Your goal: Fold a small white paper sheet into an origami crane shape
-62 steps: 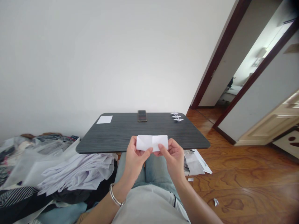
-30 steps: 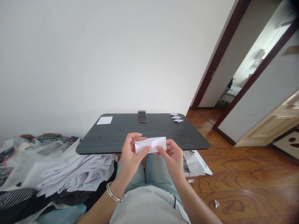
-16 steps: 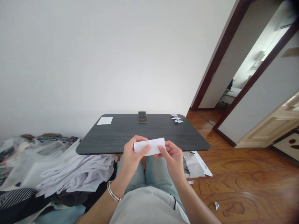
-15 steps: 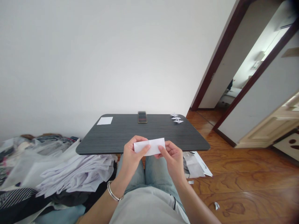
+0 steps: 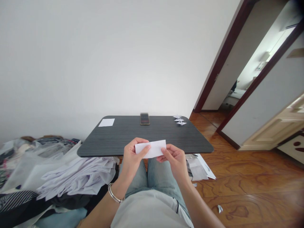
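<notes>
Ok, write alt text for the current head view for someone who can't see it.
A person's left hand and right hand hold a white paper strip by a dark table's near edge. On it are a white sheet at left, a dark device at the back and white paper cranes at right.

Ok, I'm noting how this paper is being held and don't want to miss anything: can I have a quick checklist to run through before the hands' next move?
1. Left hand gripping the paper strip: ok, thumb across its front.
2. Right hand gripping it too: ok, at the right end.
3. Strip level in view: not ok, its right end sits slightly higher.
4. Back of the strip lying flat: cannot tell, it faces away.
5. Paper birds away from both hands: ok, near the far right corner of the table.
</notes>
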Demonstrator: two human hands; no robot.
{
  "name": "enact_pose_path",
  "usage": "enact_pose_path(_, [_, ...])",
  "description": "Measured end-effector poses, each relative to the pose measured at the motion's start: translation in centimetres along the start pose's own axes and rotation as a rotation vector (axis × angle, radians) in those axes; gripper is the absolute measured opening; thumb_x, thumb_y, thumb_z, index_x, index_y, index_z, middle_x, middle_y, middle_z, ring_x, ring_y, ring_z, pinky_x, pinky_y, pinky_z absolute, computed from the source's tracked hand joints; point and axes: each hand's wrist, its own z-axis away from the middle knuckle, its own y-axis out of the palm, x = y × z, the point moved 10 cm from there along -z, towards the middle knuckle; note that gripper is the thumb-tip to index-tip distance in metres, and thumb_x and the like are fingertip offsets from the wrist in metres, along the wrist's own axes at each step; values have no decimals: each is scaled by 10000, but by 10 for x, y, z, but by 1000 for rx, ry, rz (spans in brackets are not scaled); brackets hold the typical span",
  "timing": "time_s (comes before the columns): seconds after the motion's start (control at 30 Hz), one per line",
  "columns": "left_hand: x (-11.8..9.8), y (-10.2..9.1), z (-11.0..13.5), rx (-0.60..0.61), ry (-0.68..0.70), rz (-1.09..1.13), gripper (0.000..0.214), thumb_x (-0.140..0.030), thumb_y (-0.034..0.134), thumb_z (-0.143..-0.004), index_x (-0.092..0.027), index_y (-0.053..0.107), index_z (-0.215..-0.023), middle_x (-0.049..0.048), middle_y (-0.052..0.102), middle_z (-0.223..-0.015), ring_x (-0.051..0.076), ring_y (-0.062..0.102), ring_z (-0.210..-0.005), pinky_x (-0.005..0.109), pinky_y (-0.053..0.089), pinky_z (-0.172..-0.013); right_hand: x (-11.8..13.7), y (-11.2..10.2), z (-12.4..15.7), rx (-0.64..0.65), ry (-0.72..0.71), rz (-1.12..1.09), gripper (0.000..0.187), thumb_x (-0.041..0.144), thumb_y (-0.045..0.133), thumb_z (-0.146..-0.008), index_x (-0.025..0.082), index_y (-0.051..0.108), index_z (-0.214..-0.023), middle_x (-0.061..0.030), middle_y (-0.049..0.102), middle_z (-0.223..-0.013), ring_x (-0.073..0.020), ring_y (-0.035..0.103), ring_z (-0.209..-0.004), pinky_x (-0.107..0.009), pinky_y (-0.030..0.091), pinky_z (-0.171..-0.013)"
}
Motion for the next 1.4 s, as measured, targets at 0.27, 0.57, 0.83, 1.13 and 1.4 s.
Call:
enact_pose_path(0.27, [2, 0, -3, -9, -38, 4, 218, -287, 722, -612, -144, 610, -733, -36, 542, -562, 73, 468, -460, 152, 362, -403, -7, -1, -2, 24, 28, 8, 255, 393, 642, -739, 141, 632, -699, -38, 697, -544, -126, 623, -417, -202, 516, -429])
enact_pose_path(0.57, [-4, 0, -2, -36, 11, -24, 193, -270, 715, -615, -147, 620, -728, -26, 577, -593, 83, 479, -476, 171, 371, -433, -20, 14, 0, 138, 138, -21, 205, 320, 706, -673, 123, 649, -664, -30, 685, -532, -105, 592, -397, -180, 496, -403])
enact_pose_path(0.83, [-4, -1, -2, -40, 57, -91, 173, -271, 702, -646, -146, 620, -734, -23, 574, -615, 79, 468, -495, 174, 360, -459, -28, 21, 2, 154, 170, -78, 238, 335, 697, -672, 116, 648, -593, -32, 670, -499, -94, 569, -366, -166, 476, -377])
enact_pose_path(1.13, [0, -3, -5, -39, 7, -13, 221, -313, 706, -639, -152, 596, -744, -17, 579, -635, 90, 507, -497, 161, 395, -398, -20, 10, -1, 155, 146, -107, 165, 286, 658, -718, 135, 659, -652, -14, 680, -514, -82, 587, -388, -138, 461, -390])
enact_pose_path(1.4, [2, -1, -7, -22, -13, -38, 234, -314, 709, -628, -140, 591, -732, -27, 571, -607, 80, 507, -491, 139, 397, -378, -16, 1, -5, 132, 131, -54, 276, 393, 638, -729, 141, 618, -617, -35, 685, -531, -112, 606, -408, -172, 475, -390])
